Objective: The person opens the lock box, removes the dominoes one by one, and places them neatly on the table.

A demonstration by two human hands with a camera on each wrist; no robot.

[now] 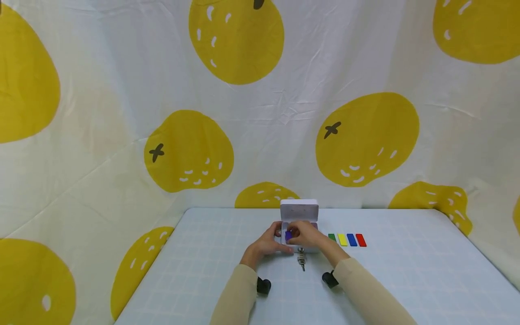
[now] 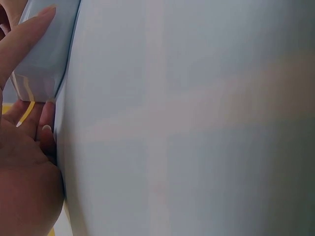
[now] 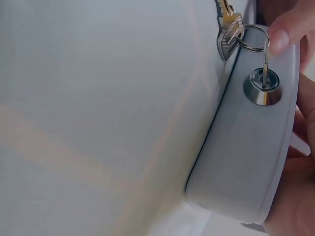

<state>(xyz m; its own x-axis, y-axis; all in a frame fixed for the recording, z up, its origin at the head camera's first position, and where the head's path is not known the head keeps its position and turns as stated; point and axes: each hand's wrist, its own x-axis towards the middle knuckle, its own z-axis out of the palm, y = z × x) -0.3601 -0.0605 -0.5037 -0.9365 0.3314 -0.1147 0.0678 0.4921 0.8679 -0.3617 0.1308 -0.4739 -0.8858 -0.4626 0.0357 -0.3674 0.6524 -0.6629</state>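
Note:
A small white metal cash box (image 1: 299,212) stands on the table with its lid raised. My left hand (image 1: 266,242) grips its left end, thumb along the front wall and fingers round the side, as the left wrist view shows on the box (image 2: 51,64). Over the open box, my right hand (image 1: 307,234) pinches a small purple block (image 1: 288,236); whether the block touches the box floor is hidden. A key sits in the front lock (image 3: 263,88), and a second key (image 3: 230,34) hangs from the same ring.
To the right of the box lie a green block (image 1: 331,236), a yellow block (image 1: 342,239), a blue block (image 1: 351,239) and a red block (image 1: 361,240) in a row. Behind the pale table (image 1: 406,271) hangs a cloth (image 1: 276,135) printed with yellow fruit.

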